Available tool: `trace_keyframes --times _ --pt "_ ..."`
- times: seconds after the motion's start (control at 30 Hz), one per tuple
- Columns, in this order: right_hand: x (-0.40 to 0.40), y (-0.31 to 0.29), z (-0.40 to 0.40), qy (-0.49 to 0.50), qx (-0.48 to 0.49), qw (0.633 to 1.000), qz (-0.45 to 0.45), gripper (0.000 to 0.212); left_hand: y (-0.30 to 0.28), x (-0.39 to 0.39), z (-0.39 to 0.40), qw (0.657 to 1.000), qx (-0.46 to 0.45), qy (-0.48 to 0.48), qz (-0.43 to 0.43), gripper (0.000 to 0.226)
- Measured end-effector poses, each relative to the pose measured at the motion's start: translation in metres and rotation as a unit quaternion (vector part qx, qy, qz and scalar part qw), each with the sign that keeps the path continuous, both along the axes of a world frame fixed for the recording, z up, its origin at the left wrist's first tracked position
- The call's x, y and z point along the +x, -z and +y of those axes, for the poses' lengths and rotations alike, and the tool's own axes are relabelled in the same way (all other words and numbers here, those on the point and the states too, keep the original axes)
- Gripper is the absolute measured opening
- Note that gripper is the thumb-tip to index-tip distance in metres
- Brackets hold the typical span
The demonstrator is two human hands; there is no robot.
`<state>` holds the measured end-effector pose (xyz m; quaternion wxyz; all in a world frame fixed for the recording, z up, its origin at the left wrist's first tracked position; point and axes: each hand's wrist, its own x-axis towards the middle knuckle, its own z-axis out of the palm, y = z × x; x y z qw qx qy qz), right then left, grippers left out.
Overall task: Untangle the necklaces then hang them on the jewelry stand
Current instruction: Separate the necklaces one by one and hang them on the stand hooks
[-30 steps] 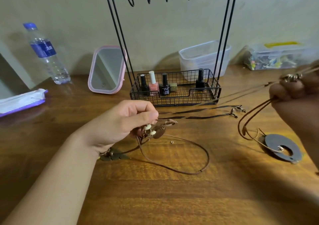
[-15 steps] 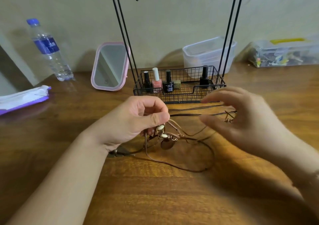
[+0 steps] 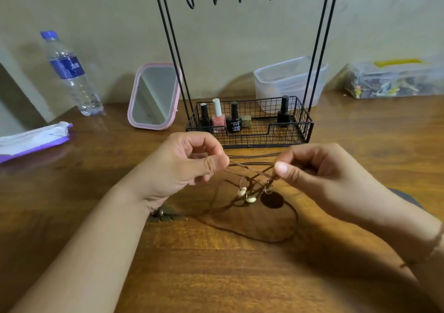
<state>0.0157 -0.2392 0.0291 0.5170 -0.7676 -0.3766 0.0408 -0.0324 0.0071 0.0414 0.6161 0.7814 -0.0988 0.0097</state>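
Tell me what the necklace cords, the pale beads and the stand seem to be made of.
Necklace cords: thin, matte brown, probably leather or waxed cotton. Pale beads: smooth, cream, glossy; shell, bone or plastic. Jewelry stand: thin black-coated metal wire, judging by its mesh basket.

Tangled brown cord necklaces (image 3: pixel 249 188) with cream beads, round dark pendant, lifted partly above table; loop trails on wood. Black wire jewelry stand (image 3: pixel 249 130) upright just behind, hooks bare.
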Motion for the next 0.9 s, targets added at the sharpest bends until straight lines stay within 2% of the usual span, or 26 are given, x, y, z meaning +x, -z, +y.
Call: trace_keyframes --times 0.07,0.17,0.27,0.37,0.5,0.67,0.77,0.9 --pt "0.002 -0.002 -0.003 0.043 -0.005 0.999 0.019 0.034 0.001 0.001 0.002 1.0 -0.029 0.004 0.0 0.023" --pt "0.003 -0.002 -0.002 0.089 -0.06 0.994 0.035 0.034 0.0 0.001 0.0 0.991 -0.128 0.04 -0.003 0.015" --pt "0.001 -0.004 -0.001 0.102 -0.124 0.987 0.026 0.033 0.0 0.0 -0.004 0.979 -0.191 0.064 -0.024 0.028" --pt "0.0 -0.007 -0.002 0.109 -0.126 0.985 0.033 0.033 0.003 0.003 -0.006 0.964 -0.252 0.069 -0.039 0.021" --pt "-0.004 -0.018 -0.005 0.096 -0.072 0.992 0.045 0.028 0.005 0.004 -0.003 0.965 -0.248 0.079 -0.041 0.022" --pt "-0.006 -0.025 -0.009 0.09 -0.03 0.992 0.079 0.034 0.002 0.001 0.0 0.986 -0.149 0.017 -0.073 0.042" --pt "-0.002 -0.028 -0.013 0.105 -0.045 0.991 0.065 0.027 -0.001 0.003 0.004 0.976 -0.198 -0.042 -0.082 0.05" --pt "-0.002 -0.03 -0.015 0.076 -0.072 0.991 0.077 0.023 -0.008 0.0 0.01 0.945 -0.31 -0.04 -0.099 0.058"
